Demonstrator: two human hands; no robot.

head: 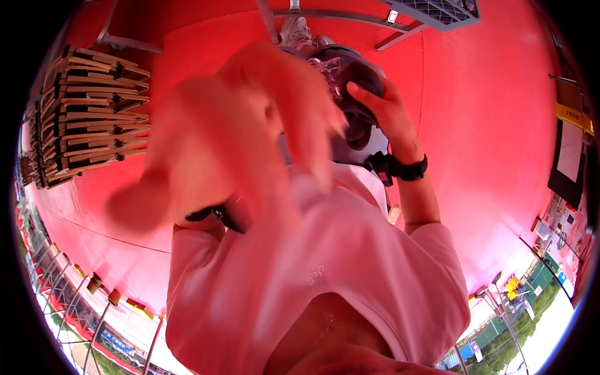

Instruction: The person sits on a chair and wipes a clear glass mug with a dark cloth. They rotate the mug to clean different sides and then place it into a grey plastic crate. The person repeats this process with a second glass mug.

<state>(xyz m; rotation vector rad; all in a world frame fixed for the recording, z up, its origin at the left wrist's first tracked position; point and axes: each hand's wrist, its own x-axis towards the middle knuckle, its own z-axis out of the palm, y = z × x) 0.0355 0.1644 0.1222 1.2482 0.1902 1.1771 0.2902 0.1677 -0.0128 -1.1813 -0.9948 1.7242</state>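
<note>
Close to the camera, my left hand (225, 136) is raised and badly blurred, its fingers apart and nothing visible in them. Behind its fingertips, my right hand (391, 117) grips a dark, soft-looking item (358, 79) at lap height, the thumb lying across it. What exactly this item is cannot be told. Beside it lies a shiny, clear or pinkish piece (328, 70), partly hidden by my left hand. Black bands circle both wrists.
Folding frames with wooden slats (103, 108) stand stacked at the left on the red floor (478, 117). A metal frame (328, 14) and a grey plastic crate (440, 14) are beyond my shoes (295, 33). Poles and mesh fencing line the lower rim.
</note>
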